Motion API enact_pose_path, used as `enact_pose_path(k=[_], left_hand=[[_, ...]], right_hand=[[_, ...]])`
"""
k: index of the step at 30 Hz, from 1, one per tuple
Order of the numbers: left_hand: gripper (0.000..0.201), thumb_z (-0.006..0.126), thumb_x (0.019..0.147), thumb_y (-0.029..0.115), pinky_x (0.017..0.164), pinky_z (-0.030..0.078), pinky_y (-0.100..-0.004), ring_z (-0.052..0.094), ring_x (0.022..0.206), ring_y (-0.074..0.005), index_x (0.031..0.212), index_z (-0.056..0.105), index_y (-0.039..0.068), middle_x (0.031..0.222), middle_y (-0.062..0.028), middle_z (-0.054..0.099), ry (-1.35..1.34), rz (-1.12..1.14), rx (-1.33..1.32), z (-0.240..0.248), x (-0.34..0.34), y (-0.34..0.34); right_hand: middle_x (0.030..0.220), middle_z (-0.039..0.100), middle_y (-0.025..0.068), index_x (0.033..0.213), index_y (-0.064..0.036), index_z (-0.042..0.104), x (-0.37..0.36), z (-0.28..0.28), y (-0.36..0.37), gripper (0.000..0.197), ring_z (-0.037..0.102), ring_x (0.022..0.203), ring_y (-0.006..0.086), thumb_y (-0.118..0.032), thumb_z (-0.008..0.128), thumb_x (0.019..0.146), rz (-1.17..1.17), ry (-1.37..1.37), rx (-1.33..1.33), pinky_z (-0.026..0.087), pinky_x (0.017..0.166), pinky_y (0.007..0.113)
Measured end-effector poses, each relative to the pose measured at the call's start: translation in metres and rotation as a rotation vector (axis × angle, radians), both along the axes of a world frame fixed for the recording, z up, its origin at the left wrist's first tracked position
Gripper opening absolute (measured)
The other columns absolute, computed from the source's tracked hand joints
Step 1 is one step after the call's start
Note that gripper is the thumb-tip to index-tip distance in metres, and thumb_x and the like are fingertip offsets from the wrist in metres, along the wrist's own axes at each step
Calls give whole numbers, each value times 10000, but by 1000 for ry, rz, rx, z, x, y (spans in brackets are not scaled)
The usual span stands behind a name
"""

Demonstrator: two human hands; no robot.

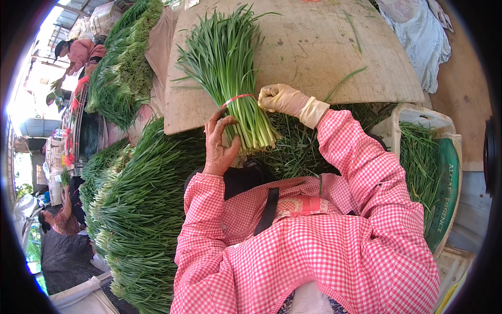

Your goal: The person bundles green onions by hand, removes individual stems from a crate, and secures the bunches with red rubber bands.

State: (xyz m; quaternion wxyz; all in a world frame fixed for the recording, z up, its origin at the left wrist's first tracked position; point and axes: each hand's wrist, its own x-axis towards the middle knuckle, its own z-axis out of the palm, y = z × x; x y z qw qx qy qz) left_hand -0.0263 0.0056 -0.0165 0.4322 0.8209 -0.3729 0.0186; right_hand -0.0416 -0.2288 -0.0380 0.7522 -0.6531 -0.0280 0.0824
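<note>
A thick bunch of garlic chives [230,63] lies on the wooden board, its leaves pointing away and its pale cut stems toward me over the near edge. A thin pink tie [239,98] circles it above the stem ends. My left hand [219,144], bare and soiled, curls around the bunch's left side below the tie. On the other side, my right hand [282,99] wears a cream glove. Its fingers are closed in a pinch where the tie meets the right side of the bunch; the tie's end is hidden there.
Loose leaves lie on the wooden board [324,47] and below its edge. Stacked chive bunches [146,225] fill my left side, with more [123,68] beyond. A cut-open container [444,188] holds loose greens at right. Two people [83,55] are at far left.
</note>
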Motion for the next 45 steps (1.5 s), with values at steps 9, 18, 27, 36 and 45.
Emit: enact_pose_path(k=[9, 18, 27, 36, 45], left_hand=[[371, 575, 632, 31, 988, 296, -414, 387, 1159, -328, 998, 558, 87, 1234, -152, 429, 0, 16, -4, 5, -2, 0], [356, 571, 630, 21, 973, 308, -424, 394, 1145, -342, 978, 562, 94, 1235, -148, 438, -41, 30, 26, 5, -1, -6], [365, 525, 626, -6, 1011, 281, -410, 360, 1194, -325, 978, 557, 88, 1250, -139, 421, -18, 26, 46, 5, -3, -4], [389, 575, 621, 29, 974, 306, -413, 403, 1155, -331, 1002, 582, 109, 1250, -131, 446, -23, -13, 17, 5, 1, 0], [287, 621, 713, 36, 830, 424, -354, 520, 999, -284, 995, 584, 67, 1056, -114, 554, 0, 16, -158, 5, 3, 5]], right_hand=[[862, 608, 10, 972, -55, 593, -79, 82, 29, 225, 524, 715, 63, -247, 574, 856, 1132, 179, 208, 414, 617, 202], [736, 559, -11, 1107, -71, 523, 6, 19, -14, 288, 514, 673, 86, -166, 588, 844, -318, -150, -185, 443, 621, 248], [767, 626, 95, 922, -98, 593, 56, -13, 1, 232, 589, 717, 227, -297, 624, 808, -436, -228, -587, 456, 685, 326], [777, 586, -7, 991, -113, 547, 61, 4, -72, 122, 444, 589, 43, -84, 494, 885, -868, -171, 8, 396, 529, 198], [1052, 564, 194, 1170, -49, 474, -12, 24, -47, 399, 544, 1006, 298, -299, 546, 867, -363, -86, -976, 425, 861, 365]])
